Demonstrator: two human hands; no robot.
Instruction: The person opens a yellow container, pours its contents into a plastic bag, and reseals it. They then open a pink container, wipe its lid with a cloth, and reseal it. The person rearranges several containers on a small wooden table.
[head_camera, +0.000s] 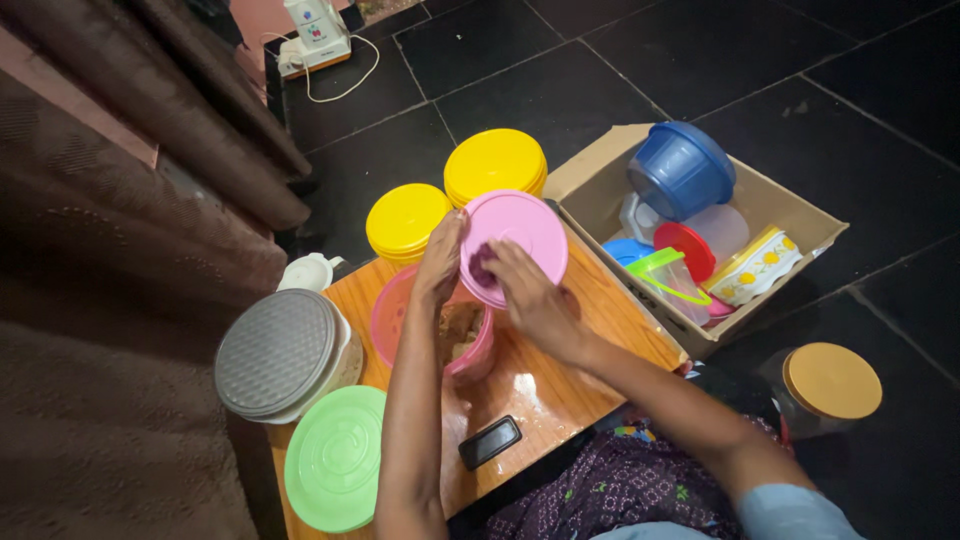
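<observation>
A dark tiled floor (620, 70) is filling the upper and right parts of the frame, and brown heavy curtain folds (110, 200) are hanging down the left side. An open cardboard box (790, 205) is sitting right of centre, holding a blue plastic tub (682, 168), a red round lid (686, 249) and other small containers. A low orange wooden table (545, 385) is taking up the lower middle. On its left edge a grey-lidded round container (278, 352) and a light green round plastic lid (335, 458) are resting, close to the person's left forearm. Two stacks of yellow round lids (495, 165) are lying on the floor above the table. A jar with a tan lid (830, 380) is standing at lower right. A pink round plastic container (400, 318) is sitting at the table's centre, partly hidden by the arms. Tilted above it is a pink round plastic lid (515, 240). The left hand (440, 262) is gripping the lid's left rim, fingers closed on it. The right hand (528, 295) is pressing a small dark purple cloth (482, 265) against the lid's face. A black phone (489, 442) is lying near the table's lower edge.
</observation>
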